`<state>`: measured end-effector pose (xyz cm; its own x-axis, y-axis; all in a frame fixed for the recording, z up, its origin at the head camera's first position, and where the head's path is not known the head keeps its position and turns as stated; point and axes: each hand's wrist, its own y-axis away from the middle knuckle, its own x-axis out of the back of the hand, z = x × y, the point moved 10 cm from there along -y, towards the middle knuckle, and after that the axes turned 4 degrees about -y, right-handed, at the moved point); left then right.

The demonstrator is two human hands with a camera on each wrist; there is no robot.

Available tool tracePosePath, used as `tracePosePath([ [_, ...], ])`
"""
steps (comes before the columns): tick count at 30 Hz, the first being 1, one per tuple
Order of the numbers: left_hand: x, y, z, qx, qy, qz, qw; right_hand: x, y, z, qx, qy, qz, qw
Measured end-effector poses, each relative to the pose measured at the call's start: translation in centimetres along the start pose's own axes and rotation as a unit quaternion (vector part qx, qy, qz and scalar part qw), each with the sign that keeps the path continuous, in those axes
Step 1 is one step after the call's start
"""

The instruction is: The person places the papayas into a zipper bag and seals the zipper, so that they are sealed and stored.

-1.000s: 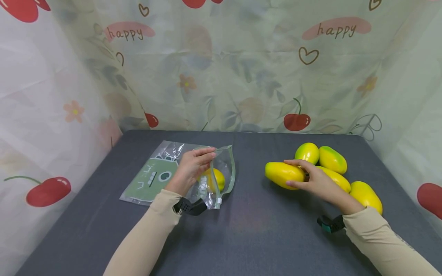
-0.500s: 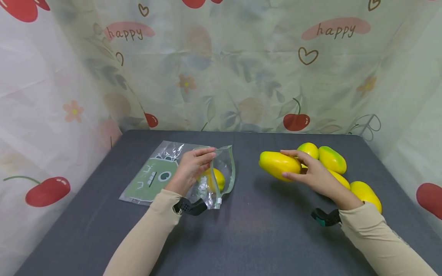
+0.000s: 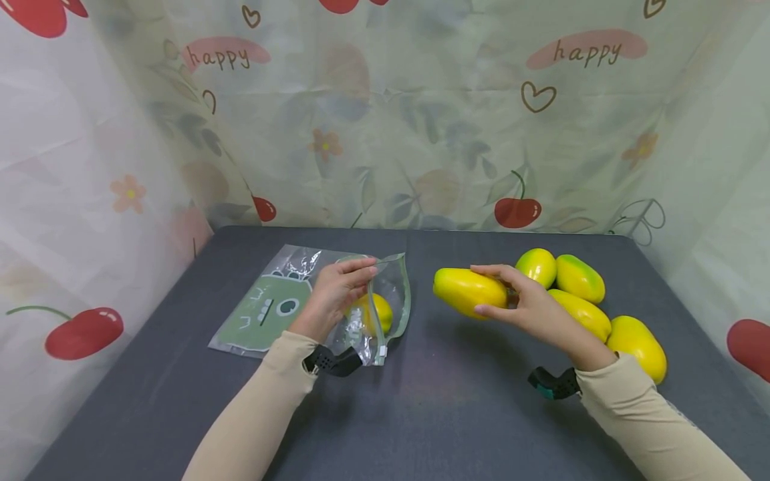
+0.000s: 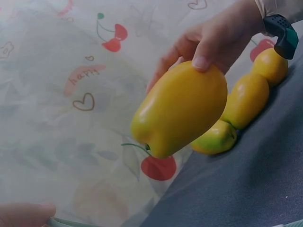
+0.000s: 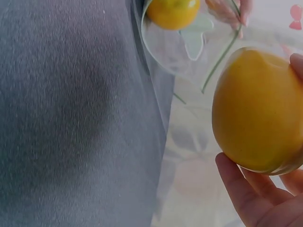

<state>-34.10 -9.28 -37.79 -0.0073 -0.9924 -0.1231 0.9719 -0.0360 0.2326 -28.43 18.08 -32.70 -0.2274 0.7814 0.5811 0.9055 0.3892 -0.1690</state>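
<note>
A clear zip bag (image 3: 265, 310) with a green cartoon print lies on the left of the dark table, its mouth facing right. The left hand (image 3: 331, 294) pinches the upper edge of that mouth. Inside the bag, near the opening, is one yellow mango (image 3: 379, 314). The right hand (image 3: 529, 310) grips another mango (image 3: 469, 291) by its right end, above the table and to the right of the bag. In the right wrist view the held mango (image 5: 258, 111) sits between thumb and fingers, with the bag's open rim (image 5: 203, 85) beyond.
Several more mangoes lie at the right of the table (image 3: 421, 414): two at the back (image 3: 536, 267), one in the middle (image 3: 580, 315) partly behind the right hand, and one nearer the front (image 3: 637, 347). Printed cloth (image 3: 385, 133) hangs behind and at both sides.
The right hand has lifted its mango off the group and carried it left, nearer the bag. The left hand and the bag have stayed in place.
</note>
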Motion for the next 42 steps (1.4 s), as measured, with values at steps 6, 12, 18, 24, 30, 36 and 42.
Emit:
tracePosePath([
  [6, 0.0, 0.0, 0.1, -0.001, 0.002, 0.0, 1.0, -1.3, -0.2, -1.0, 0.017, 0.006, -0.018, 0.9997],
  [12, 0.1, 0.0, 0.1, -0.004, 0.001, 0.002, 1.0, -2.7, -0.7, -1.8, 0.038, 0.006, -0.034, 0.9987],
  [18, 0.1, 0.1, 0.2, -0.005, -0.003, 0.003, 1.0, -4.2, -1.0, -2.5, 0.044, 0.008, -0.047, 0.9979],
  [24, 0.2, 0.1, 0.1, -0.001, -0.009, 0.002, 1.0, -5.6, -1.2, -3.3, 0.06, 0.004, -0.06, 0.9964],
  [30, 0.2, 0.2, 0.1, 0.004, -0.009, 0.003, 0.9999, -7.0, -1.6, -3.3, 0.064, 0.0, -0.073, 0.9953],
  [36, -0.1, 0.3, 0.3, 0.003, -0.007, -0.002, 1.0, -7.8, -2.0, -3.3, 0.064, 0.002, -0.076, 0.9951],
  [42, 0.0, 0.3, 0.4, 0.006, -0.012, 0.003, 0.9999, -8.4, -2.4, -3.5, 0.063, 0.009, -0.079, 0.9949],
])
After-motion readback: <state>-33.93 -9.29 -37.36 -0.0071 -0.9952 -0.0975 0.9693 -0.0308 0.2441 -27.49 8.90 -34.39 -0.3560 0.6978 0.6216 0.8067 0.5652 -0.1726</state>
